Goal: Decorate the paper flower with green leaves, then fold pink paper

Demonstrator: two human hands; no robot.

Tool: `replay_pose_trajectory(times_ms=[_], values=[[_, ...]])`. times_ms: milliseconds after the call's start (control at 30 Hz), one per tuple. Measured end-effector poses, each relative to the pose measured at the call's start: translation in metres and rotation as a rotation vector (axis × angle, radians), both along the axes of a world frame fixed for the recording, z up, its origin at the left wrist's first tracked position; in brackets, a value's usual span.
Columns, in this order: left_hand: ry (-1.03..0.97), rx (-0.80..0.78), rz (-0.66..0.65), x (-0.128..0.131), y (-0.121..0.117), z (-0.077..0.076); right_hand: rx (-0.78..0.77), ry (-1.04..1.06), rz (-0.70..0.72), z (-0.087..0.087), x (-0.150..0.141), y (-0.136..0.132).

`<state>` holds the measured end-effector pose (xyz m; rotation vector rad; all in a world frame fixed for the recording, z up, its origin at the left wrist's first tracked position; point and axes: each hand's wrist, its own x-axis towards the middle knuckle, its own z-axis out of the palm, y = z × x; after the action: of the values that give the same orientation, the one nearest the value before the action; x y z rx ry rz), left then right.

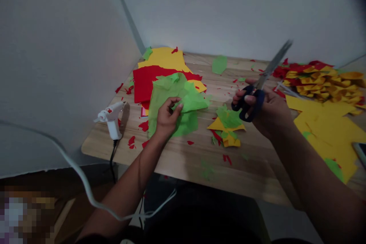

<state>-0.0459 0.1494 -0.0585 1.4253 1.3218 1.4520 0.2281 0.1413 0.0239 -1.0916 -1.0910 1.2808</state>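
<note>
My left hand (pixel 167 116) pinches a crumpled sheet of thin green paper (pixel 177 101) that lies over red (pixel 144 82) and yellow sheets (pixel 166 58) on the wooden table (pixel 185 160). My right hand (pixel 267 108) is closed around dark-handled scissors (pixel 259 91), held above the table with the blades pointing up and to the right. Between the hands lies a small heap of green and yellow offcuts (pixel 227 126).
A white glue gun (pixel 112 118) stands at the table's left edge, its black cord hanging down. A pile of red and yellow cut pieces (pixel 320 80) and large yellow sheets (pixel 328 129) fill the right side. Red scraps are scattered about. Walls close in behind and left.
</note>
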Motion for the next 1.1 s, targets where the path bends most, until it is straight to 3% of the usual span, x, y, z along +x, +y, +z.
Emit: replay_pose_trajectory(times_ms=[133, 300, 500, 667, 800, 1033, 1100], values=[[-0.017, 0.033, 0.051, -0.001, -0.002, 0.005, 0.045, -0.405, 0.162, -0.001, 0.000, 0.011], [0.037, 0.110, 0.103, -0.004, -0.004, 0.007, 0.258, -0.996, 0.361, 0.002, 0.003, 0.025], [0.078, 0.115, 0.072, -0.006, -0.005, 0.006, 0.490, -1.317, 0.579, 0.004, 0.000, 0.048], [0.097, 0.117, 0.078, -0.007, -0.005, 0.006, 0.571, -1.406, 0.635, 0.002, -0.004, 0.053], [0.080, 0.103, 0.101, -0.009, -0.004, 0.005, 0.560, -1.347, 0.635, -0.001, 0.000, 0.050], [-0.010, 0.093, 0.068, -0.007, -0.002, 0.000, 0.410, -1.279, 0.588, -0.008, -0.001, 0.042], [-0.037, 0.075, 0.066, -0.007, -0.002, -0.001, 0.428, -1.242, 0.610, -0.006, -0.004, 0.040]])
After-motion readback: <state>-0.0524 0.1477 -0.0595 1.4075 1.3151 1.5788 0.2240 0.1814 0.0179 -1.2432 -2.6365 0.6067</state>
